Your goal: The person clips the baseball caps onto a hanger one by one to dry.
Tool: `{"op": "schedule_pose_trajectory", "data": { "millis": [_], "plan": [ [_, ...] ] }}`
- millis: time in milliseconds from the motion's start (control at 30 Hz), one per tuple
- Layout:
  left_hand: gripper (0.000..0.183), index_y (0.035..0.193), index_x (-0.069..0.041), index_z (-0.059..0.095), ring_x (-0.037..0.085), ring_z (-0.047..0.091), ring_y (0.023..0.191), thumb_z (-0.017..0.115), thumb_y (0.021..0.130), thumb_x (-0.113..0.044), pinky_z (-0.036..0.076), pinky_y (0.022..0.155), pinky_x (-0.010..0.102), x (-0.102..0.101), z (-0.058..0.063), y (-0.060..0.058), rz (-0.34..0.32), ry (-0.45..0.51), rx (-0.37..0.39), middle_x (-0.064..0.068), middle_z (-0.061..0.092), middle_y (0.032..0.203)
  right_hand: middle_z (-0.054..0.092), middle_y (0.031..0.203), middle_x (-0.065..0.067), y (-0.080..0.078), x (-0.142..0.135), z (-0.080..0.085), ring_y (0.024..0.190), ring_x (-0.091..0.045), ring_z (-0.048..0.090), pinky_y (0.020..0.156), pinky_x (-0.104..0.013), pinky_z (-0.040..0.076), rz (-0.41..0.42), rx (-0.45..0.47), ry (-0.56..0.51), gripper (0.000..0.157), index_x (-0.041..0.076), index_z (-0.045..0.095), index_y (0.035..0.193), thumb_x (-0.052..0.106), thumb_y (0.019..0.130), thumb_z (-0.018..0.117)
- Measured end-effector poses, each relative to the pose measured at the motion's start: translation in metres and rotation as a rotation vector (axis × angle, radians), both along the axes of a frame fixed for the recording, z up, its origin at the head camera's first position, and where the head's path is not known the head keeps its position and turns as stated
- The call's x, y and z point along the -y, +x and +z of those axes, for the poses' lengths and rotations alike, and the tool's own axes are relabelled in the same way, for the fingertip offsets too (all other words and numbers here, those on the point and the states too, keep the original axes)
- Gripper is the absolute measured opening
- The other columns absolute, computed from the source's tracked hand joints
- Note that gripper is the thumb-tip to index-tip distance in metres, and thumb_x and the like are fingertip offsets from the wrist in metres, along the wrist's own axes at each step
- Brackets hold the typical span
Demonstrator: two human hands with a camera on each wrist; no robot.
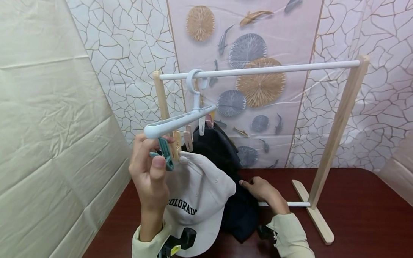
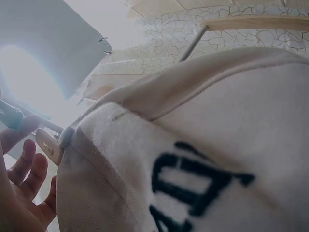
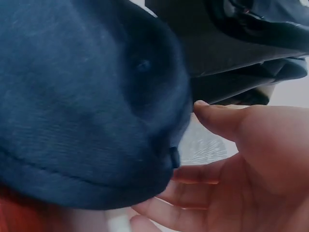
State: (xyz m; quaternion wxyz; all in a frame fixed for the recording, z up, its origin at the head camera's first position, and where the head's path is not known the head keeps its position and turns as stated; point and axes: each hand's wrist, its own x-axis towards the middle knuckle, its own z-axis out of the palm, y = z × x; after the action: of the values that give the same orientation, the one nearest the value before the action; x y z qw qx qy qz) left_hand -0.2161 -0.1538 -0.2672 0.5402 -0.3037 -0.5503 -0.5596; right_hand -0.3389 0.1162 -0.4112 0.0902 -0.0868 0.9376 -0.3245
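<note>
My left hand (image 1: pixel 150 168) is raised at the near end of a white clip hanger (image 1: pixel 179 122), with thumb and fingers pinching a teal clothespin (image 1: pixel 165 154). Beside it, a yellow clothespin (image 1: pixel 176 146) grips the edge of a white cap (image 1: pixel 204 182) with dark lettering, which hangs down and fills much of the left wrist view. Behind the white cap is a dark navy cap (image 3: pixel 87 106), partly hidden in the head view. My right hand (image 1: pixel 264 191) touches the navy cap's edge; in the right wrist view its fingers are extended, their tips partly behind the cap.
The hanger hooks over the white bar (image 1: pixel 280 69) of a wooden rack (image 1: pixel 339 133) on a dark red table (image 1: pixel 364 210). A pink clothespin (image 1: pixel 188 139) and a white clothespin (image 1: pixel 201 125) hang farther along. Black items (image 1: pixel 214 144) hang behind the white cap.
</note>
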Motion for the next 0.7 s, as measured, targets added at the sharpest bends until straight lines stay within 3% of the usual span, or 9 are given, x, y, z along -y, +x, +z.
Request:
{"op": "schedule_pose_trajectory", "data": {
  "millis": [100,233,333,400,467,533,567,633,700],
  "plan": [
    [0.061,0.094,0.009,0.067,0.025,0.063,0.092,0.060,0.102,-0.051,0.042,0.065,0.025,-0.001,0.000,0.000,-0.025,0.001,0.013,0.010,0.064,0.097,0.063,0.082,-0.009,-0.001,-0.002,-0.006,0.077,-0.023,0.061,0.075,-0.039,0.050,0.000,0.009,0.004,0.047,0.001,0.069,0.088,0.040,0.109,0.056],
    [0.059,0.091,0.009,0.066,0.021,0.058,0.085,0.060,0.102,-0.049,0.042,0.065,0.024,-0.001,0.000,0.002,-0.038,-0.006,0.021,0.009,0.066,0.095,0.046,0.067,-0.001,-0.001,-0.005,-0.009,0.065,-0.018,0.052,0.068,-0.034,0.045,0.008,0.031,-0.027,0.050,0.012,0.053,0.069,0.041,0.109,0.057],
    [0.059,0.092,0.008,0.067,0.019,0.055,0.080,0.060,0.102,-0.049,0.042,0.065,0.025,-0.001,-0.001,0.003,-0.037,-0.009,0.027,0.010,0.067,0.095,0.036,0.059,0.004,-0.002,-0.008,-0.008,0.053,-0.012,0.040,0.059,-0.029,0.040,0.008,0.074,-0.110,0.052,0.015,0.045,0.065,0.040,0.108,0.060],
    [0.058,0.092,0.008,0.067,0.018,0.054,0.078,0.060,0.103,-0.049,0.042,0.065,0.025,-0.001,-0.001,0.003,-0.040,-0.010,0.030,0.011,0.066,0.094,0.037,0.059,0.003,-0.002,-0.010,-0.005,0.051,-0.011,0.039,0.057,-0.029,0.041,0.001,0.102,-0.182,0.046,0.009,0.054,0.071,0.036,0.107,0.064],
    [0.058,0.091,0.008,0.067,0.018,0.054,0.078,0.060,0.103,-0.049,0.043,0.065,0.025,-0.001,-0.001,0.003,-0.042,-0.014,0.032,0.012,0.065,0.092,0.057,0.073,-0.010,-0.001,-0.013,0.001,0.061,-0.015,0.054,0.061,-0.031,0.050,0.001,0.119,-0.233,0.038,-0.004,0.065,0.093,0.032,0.105,0.067],
    [0.059,0.091,0.008,0.067,0.017,0.054,0.077,0.061,0.103,-0.050,0.043,0.065,0.025,-0.001,-0.001,0.003,-0.046,-0.021,0.033,0.013,0.064,0.091,0.064,0.106,-0.028,0.000,-0.017,0.006,0.086,-0.028,0.067,0.075,-0.038,0.058,0.015,0.132,-0.263,0.046,-0.015,0.060,0.125,0.026,0.104,0.069],
    [0.060,0.091,0.007,0.067,0.017,0.054,0.077,0.061,0.103,-0.051,0.043,0.065,0.025,-0.002,-0.002,0.003,-0.049,-0.025,0.036,0.013,0.064,0.090,0.059,0.125,-0.035,0.001,-0.019,0.009,0.102,-0.035,0.068,0.083,-0.042,0.059,0.024,0.138,-0.276,0.055,-0.017,0.053,0.138,0.023,0.104,0.069],
    [0.061,0.091,0.007,0.067,0.017,0.054,0.076,0.061,0.103,-0.052,0.044,0.064,0.025,-0.002,-0.002,0.002,-0.054,-0.038,0.040,0.014,0.064,0.090,0.041,0.151,-0.040,0.003,-0.024,0.013,0.127,-0.047,0.057,0.093,-0.049,0.058,0.052,0.141,-0.287,0.063,-0.017,0.041,0.149,0.019,0.104,0.069],
    [0.060,0.091,0.006,0.067,0.017,0.054,0.076,0.061,0.103,-0.052,0.044,0.063,0.025,-0.003,-0.002,0.001,-0.061,-0.048,0.042,0.015,0.063,0.089,0.036,0.154,-0.041,0.004,-0.027,0.015,0.133,-0.051,0.052,0.095,-0.050,0.057,0.079,0.144,-0.310,0.060,-0.014,0.041,0.150,0.015,0.104,0.067]
  ]
}}
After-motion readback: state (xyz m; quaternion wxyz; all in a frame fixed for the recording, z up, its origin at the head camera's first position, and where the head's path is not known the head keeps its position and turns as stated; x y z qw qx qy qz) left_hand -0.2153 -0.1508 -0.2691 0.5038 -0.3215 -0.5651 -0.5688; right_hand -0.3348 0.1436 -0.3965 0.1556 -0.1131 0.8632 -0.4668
